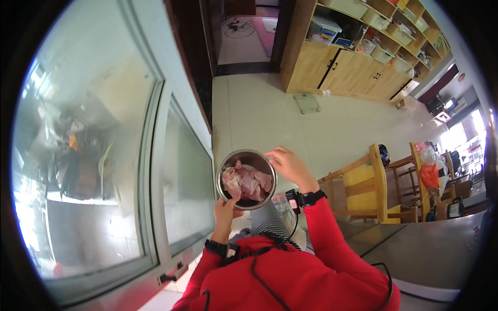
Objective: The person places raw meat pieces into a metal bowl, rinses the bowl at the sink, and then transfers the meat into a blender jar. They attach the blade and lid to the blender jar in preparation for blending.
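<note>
A round stainless steel bowl (274, 179) with several chunks of raw meat (249, 182) in it is held up in front of my body. My left hand (225, 213) grips the lower left rim, with the thumb over the edge and the fingers underneath. At the upper right rim is my right hand (286, 163), its fingertips closed on the edge. Both wrists carry black straps with small devices.
A sliding door with glass panes (157, 175) stands close on my left. Wooden chairs (379, 182) and a grey surface (420, 248) are to the right. A glass scale (307, 103) lies on the floor by a wooden cabinet (350, 72). A dark-framed doorway opens ahead.
</note>
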`<state>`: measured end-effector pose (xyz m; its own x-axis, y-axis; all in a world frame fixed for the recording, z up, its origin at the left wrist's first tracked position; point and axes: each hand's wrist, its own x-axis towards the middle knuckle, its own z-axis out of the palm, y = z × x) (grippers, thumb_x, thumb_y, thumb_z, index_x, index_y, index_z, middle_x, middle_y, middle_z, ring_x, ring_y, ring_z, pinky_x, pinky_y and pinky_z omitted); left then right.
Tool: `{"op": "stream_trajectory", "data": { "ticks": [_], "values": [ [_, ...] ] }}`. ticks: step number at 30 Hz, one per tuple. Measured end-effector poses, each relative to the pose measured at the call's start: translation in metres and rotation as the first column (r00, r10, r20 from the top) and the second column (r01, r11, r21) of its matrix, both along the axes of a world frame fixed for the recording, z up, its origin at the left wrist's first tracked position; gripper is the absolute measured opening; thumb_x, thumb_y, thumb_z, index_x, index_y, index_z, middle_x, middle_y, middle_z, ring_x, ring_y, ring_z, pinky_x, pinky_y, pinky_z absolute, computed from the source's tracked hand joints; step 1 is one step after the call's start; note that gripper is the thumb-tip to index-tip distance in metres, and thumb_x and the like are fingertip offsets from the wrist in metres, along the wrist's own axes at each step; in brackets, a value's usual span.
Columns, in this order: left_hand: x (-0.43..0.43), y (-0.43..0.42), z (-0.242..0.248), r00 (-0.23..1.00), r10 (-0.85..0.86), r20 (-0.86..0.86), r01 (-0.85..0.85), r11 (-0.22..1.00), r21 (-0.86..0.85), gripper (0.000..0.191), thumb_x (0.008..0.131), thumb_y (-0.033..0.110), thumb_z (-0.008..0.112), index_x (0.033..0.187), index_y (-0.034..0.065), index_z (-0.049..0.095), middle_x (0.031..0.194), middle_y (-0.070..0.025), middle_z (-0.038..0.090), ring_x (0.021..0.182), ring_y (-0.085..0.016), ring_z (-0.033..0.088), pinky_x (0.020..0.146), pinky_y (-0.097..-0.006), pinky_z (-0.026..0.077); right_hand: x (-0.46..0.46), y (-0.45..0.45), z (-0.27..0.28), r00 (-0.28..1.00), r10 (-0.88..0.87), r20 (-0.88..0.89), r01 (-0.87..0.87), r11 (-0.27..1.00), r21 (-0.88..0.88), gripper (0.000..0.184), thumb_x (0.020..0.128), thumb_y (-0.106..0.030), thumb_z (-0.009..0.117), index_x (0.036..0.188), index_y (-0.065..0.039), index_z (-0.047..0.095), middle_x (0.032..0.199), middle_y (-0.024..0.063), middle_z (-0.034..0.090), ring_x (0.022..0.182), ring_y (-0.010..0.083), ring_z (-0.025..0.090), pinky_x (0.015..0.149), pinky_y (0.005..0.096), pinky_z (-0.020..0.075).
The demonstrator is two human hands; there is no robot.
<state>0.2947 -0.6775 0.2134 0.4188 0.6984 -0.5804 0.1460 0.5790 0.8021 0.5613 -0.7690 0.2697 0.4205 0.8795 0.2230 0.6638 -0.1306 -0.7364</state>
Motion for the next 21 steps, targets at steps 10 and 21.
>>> {"op": "stream_trajectory", "data": {
  "ticks": [10,21],
  "values": [
    [0.252,0.068,0.003,0.982,-0.127,-0.136,0.139,0.987,0.082,0.024,0.090,0.015,0.062,0.109,0.0007,0.060,0.091,-0.0085,0.068,0.059,-0.022,0.066,0.049,-0.0305,0.056,0.274,-0.009,-0.027,0.974,-0.212,0.084,0.217,0.974,-0.063,0.015,0.086,-0.009,0.062,0.099,-0.010,0.070,0.091,0.0123,0.066,0.094,0.0334,0.065,0.079,0.0437,0.0538],
    [0.495,0.074,0.128,0.943,-0.308,-0.130,0.318,0.946,0.064,0.020,0.093,0.016,0.059,0.109,0.0035,0.057,0.095,-0.0086,0.064,0.065,-0.023,0.068,0.054,-0.0313,0.058,0.436,-0.117,0.106,0.858,-0.503,-0.106,0.479,0.857,-0.189,0.026,0.088,-0.009,0.062,0.112,-0.011,0.071,0.107,0.0112,0.064,0.104,0.0332,0.064,0.086,0.0435,0.0539]
  ]
}}
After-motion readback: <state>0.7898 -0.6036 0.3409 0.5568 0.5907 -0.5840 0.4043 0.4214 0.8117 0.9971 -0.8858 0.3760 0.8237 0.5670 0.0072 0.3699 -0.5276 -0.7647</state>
